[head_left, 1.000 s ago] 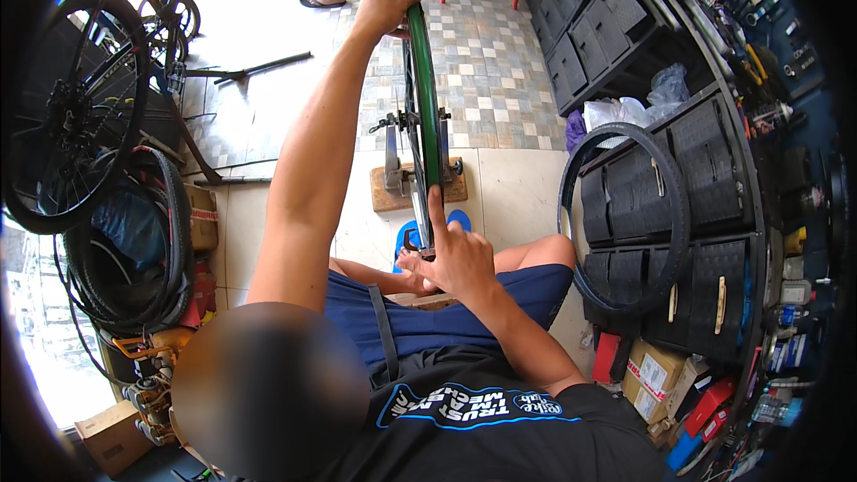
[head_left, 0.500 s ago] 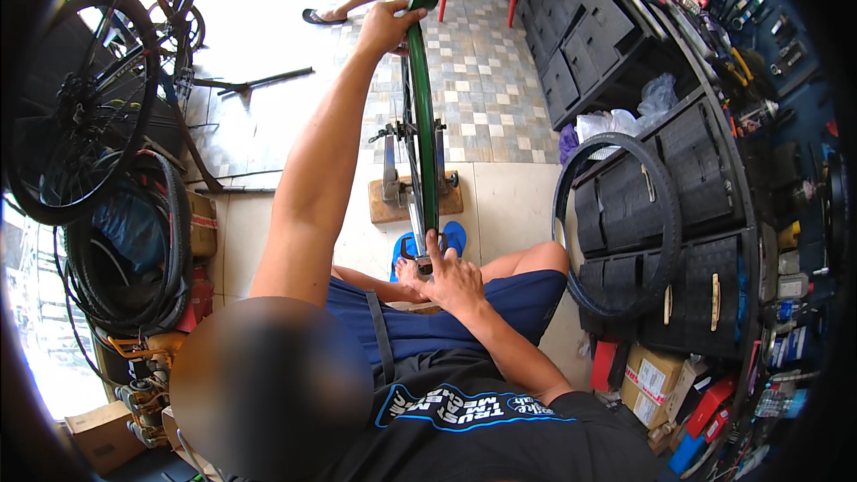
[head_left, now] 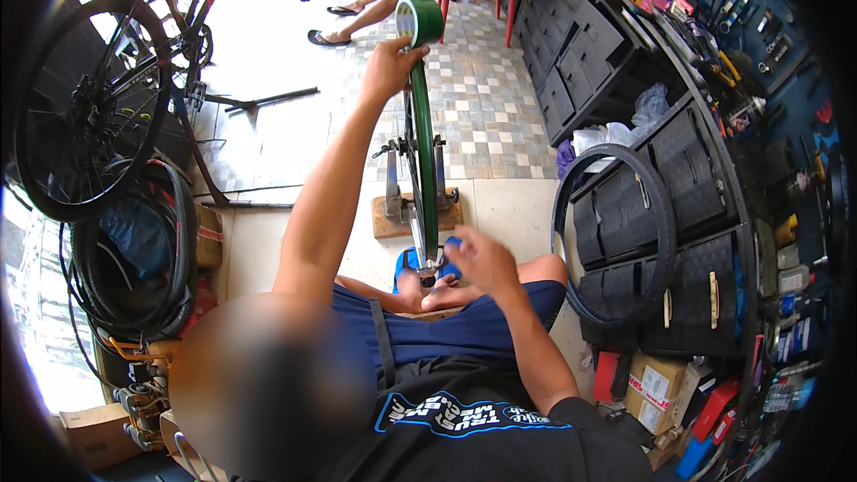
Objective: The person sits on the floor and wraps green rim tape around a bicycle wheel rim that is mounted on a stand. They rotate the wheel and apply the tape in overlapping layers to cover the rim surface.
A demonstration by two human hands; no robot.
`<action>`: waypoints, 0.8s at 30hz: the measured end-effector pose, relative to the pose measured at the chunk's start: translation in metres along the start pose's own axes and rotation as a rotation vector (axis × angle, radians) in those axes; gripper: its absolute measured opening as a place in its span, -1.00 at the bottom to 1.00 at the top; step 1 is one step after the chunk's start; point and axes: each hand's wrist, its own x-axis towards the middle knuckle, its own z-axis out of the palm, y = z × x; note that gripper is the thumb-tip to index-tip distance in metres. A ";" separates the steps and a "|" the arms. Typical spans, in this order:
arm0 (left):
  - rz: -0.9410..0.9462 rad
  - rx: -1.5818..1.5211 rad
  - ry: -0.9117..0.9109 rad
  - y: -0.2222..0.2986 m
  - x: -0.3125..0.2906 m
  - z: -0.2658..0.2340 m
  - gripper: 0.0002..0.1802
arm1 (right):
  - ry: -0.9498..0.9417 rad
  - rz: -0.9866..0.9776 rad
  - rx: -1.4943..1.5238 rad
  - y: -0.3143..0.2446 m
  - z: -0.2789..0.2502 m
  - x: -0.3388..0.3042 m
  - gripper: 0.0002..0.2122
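Right hand (head_left: pixel 486 262) is now clear of the wheel (head_left: pixel 411 147), shifted rightward; its grip cannot be told through blur. Left hand (head_left: pixel 389 70) closes on the wheel's far end, thumb against the round, glossy green tape roll (head_left: pixel 427 22). Smooth green strip (head_left: pixel 429 165) lines the outer edge. Wheel stands upright, edge-on, in a metal stand (head_left: pixel 392 178) on a wooden block (head_left: pixel 389 225), long axis pointing forward.

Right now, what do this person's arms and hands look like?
The left hand and right hand are gloveless, both wrists and forearms bare. A short black sleeve covers the right shoulder; the left shoulder is hidden.
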 end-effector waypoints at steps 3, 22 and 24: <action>0.028 0.004 -0.001 0.010 -0.035 0.009 -0.51 | 0.327 -0.261 0.152 -0.049 -0.030 0.034 -0.51; 0.058 0.020 0.069 0.005 -0.083 0.015 -0.71 | 0.511 -0.421 -0.448 -0.106 -0.008 0.105 -0.09; 0.110 -0.020 0.099 0.002 -0.080 0.015 -0.69 | 0.512 -0.413 -0.434 -0.110 -0.010 0.110 -0.08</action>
